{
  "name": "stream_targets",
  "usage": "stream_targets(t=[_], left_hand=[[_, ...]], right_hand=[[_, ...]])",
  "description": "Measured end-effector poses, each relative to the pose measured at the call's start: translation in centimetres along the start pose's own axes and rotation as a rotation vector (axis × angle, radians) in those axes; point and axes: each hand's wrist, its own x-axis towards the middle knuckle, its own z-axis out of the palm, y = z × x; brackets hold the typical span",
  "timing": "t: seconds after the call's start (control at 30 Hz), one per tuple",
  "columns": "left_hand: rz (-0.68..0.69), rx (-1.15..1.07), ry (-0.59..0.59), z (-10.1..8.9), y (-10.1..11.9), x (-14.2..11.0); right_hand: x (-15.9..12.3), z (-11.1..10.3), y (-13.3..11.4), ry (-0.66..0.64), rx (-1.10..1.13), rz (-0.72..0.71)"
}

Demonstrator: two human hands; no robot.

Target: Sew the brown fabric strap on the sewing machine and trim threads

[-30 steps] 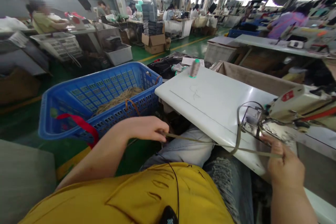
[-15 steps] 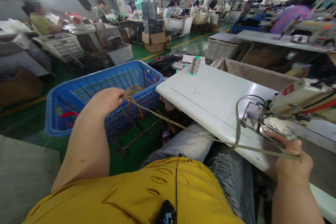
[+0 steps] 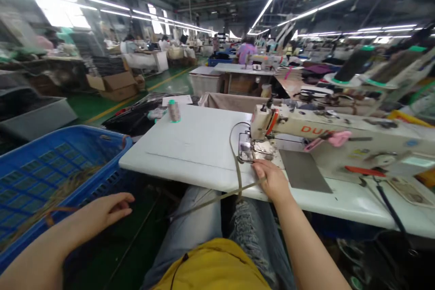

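Observation:
In the head view my right hand (image 3: 273, 181) is closed on a narrow olive-grey strip (image 3: 217, 198), close to the needle area of a sewing machine (image 3: 322, 140). One part of the strip loops up over the tabletop to the metal guide (image 3: 244, 147) by the presser foot; another part hangs across my lap. My left hand (image 3: 105, 213) is at the lower left with its fingers stretched out and nothing in them. Beside it is a blue basket (image 3: 115, 145) with a tangle of thin tan strips (image 3: 68, 186) inside.
A thread cone (image 3: 173, 112) stands at the far left corner of the white sewing table (image 3: 190, 145). Behind the table is a fabric-lined bin (image 3: 231, 101). Pink-handled clippers (image 3: 328, 139) rest against the machine arm. More thread cones (image 3: 355, 64) stand at the right.
My left hand has let go of the strip and opened. My right hand has moved in toward the machine with the strip. The view has turned right.

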Motion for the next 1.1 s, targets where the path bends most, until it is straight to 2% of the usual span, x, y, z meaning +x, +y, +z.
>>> stream_targets(t=[0.1, 0.2, 0.33, 0.4, 0.47, 0.57, 0.67, 0.77, 0.93, 1.03, 1.1], left_hand=[[0.141, -0.198, 0.012, 0.6, 3.1, 2.8], [0.269, -0.271, 0.189, 1.1, 6.0, 6.2], [0.39, -0.151, 0.42, 1.9, 9.4, 11.4], [0.447, -0.07, 0.484, 2.6, 11.5, 13.6], [0.505, 0.02, 0.483, 3.6, 13.8, 15.3], [0.522, 0.22, 0.415, 5.0, 17.1, 17.0], [0.494, 0.405, 0.375, 5.7, 18.6, 18.7], [0.394, 0.476, 0.339, 4.8, 17.5, 21.0], [0.026, 0.393, 0.235, 1.8, 11.8, 24.1], [-0.097, 0.385, 0.275, 0.6, 7.9, 23.5], [-0.042, 0.458, 0.266, 0.2, 5.8, 22.1]], right_hand=[[-0.4, 0.2, -0.2, -0.007, -0.043, -0.038], [-0.6, 0.1, -0.2, -0.002, -0.037, -0.031], [-0.7, 0.0, -0.2, 0.012, -0.025, -0.026], [-0.8, 0.0, -0.1, 0.01, -0.024, -0.024], [-0.8, -0.1, -0.2, 0.001, -0.022, -0.019], [-0.9, -0.3, -0.3, 0.001, -0.014, -0.024], [-0.9, -0.5, -0.5, 0.013, 0.0, -0.023], [-0.9, -0.5, -0.6, 0.022, 0.002, -0.024], [-0.9, -0.3, -0.5, 0.019, -0.005, -0.032], [-1.0, -0.3, -0.5, 0.022, -0.005, -0.032], [-1.1, -0.4, -0.6, 0.031, -0.018, -0.027]])
